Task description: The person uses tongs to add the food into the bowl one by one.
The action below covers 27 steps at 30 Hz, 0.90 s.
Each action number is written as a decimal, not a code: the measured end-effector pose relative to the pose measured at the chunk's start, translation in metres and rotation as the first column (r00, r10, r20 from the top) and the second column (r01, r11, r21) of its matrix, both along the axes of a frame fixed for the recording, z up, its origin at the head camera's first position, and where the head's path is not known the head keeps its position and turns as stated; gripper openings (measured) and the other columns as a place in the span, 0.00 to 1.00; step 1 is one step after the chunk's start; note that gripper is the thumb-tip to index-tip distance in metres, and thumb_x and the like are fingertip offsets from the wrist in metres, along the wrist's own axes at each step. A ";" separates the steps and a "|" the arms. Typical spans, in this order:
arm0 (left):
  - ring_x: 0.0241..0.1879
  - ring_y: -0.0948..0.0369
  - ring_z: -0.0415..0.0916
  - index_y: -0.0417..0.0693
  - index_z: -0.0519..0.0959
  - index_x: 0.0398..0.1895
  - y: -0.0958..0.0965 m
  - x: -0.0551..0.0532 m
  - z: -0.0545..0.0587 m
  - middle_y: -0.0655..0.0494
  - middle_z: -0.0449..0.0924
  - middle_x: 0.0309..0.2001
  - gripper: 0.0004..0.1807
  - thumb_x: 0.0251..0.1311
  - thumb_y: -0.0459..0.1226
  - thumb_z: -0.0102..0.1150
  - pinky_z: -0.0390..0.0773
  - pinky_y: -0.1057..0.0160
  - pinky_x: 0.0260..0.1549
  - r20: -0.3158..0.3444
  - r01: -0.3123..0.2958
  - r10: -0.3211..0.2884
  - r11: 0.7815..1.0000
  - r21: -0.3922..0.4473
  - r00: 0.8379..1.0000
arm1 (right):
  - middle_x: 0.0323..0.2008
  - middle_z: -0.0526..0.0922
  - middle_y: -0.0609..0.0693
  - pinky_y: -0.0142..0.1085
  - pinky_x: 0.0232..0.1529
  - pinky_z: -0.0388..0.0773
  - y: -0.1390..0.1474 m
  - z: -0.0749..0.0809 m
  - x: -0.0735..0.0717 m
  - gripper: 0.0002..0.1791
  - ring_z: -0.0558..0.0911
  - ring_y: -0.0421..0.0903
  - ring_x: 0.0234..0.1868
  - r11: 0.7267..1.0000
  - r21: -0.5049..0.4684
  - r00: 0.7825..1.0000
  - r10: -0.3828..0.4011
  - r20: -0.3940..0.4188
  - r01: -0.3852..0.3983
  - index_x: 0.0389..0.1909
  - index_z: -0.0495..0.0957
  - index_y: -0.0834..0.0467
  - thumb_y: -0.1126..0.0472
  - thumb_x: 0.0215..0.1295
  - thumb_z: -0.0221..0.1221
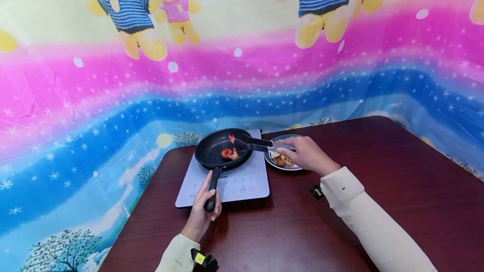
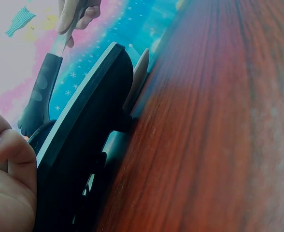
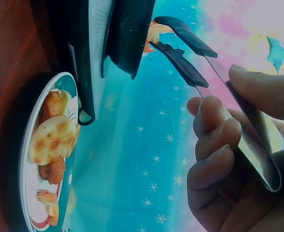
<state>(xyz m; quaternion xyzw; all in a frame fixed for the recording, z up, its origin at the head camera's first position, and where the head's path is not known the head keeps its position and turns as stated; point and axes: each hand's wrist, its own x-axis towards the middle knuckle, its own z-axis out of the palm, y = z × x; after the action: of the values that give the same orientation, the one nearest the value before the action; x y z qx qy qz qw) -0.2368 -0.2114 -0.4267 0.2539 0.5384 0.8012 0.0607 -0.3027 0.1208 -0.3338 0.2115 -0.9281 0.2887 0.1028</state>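
Note:
My left hand [image 1: 204,205] grips the black handle [image 1: 212,192] of a frying pan [image 1: 211,148]. Inside the pan lie reddish-brown pieces of food [image 1: 229,153]. With my right hand [image 1: 308,154] I hold metal tongs [image 1: 264,145] with black tips, fingers and thumb on either arm. An orange-red piece of food [image 3: 156,34] is between the tong tips, over the pan. Curled left fingers [image 2: 11,150] show at the edge of the left wrist view, where the pan's handle is hidden.
Under the pan stands a white induction cooker [image 1: 261,179] with touch buttons. A green-rimmed plate [image 1: 267,163] beside it holds a browned flat piece [image 3: 55,139] and other food. A small black item [image 1: 316,192] is by the right cuff. A patterned cloth [image 1: 234,74] hangs behind the brown table [image 1: 378,171].

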 end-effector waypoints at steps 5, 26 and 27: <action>0.13 0.63 0.63 0.46 0.35 0.77 0.000 -0.001 -0.001 0.57 0.69 0.18 0.35 0.71 0.33 0.33 0.55 0.66 0.10 -0.006 -0.001 0.001 1.000 -0.002 1.000 | 0.15 0.71 0.48 0.39 0.31 0.70 -0.001 -0.001 0.000 0.25 0.68 0.46 0.24 1.000 0.021 1.000 -0.021 0.019 0.020 0.58 0.78 0.59 0.48 0.68 0.57; 0.14 0.64 0.63 0.45 0.35 0.77 0.000 -0.001 0.000 0.58 0.69 0.18 0.35 0.71 0.33 0.33 0.55 0.66 0.10 -0.005 -0.016 0.016 1.000 -0.023 1.000 | 0.30 0.81 0.56 0.38 0.28 0.71 0.010 0.002 -0.003 0.28 0.64 0.43 0.14 1.000 0.007 0.993 -0.017 0.121 0.016 0.63 0.73 0.60 0.47 0.68 0.56; 0.14 0.64 0.63 0.45 0.35 0.77 0.000 -0.001 0.000 0.58 0.69 0.18 0.35 0.71 0.33 0.33 0.55 0.65 0.10 -0.004 -0.015 0.015 1.000 -0.021 1.000 | 0.35 0.82 0.58 0.38 0.29 0.71 0.011 0.002 -0.003 0.28 0.68 0.44 0.17 1.000 0.012 0.993 -0.016 0.116 0.015 0.63 0.73 0.60 0.47 0.68 0.56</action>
<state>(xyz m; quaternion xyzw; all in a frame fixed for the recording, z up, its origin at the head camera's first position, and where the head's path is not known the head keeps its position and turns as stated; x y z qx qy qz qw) -0.2374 -0.2111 -0.4269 0.2508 0.5489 0.7954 0.0562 -0.3052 0.1318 -0.3314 0.1878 -0.9357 0.2945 0.0495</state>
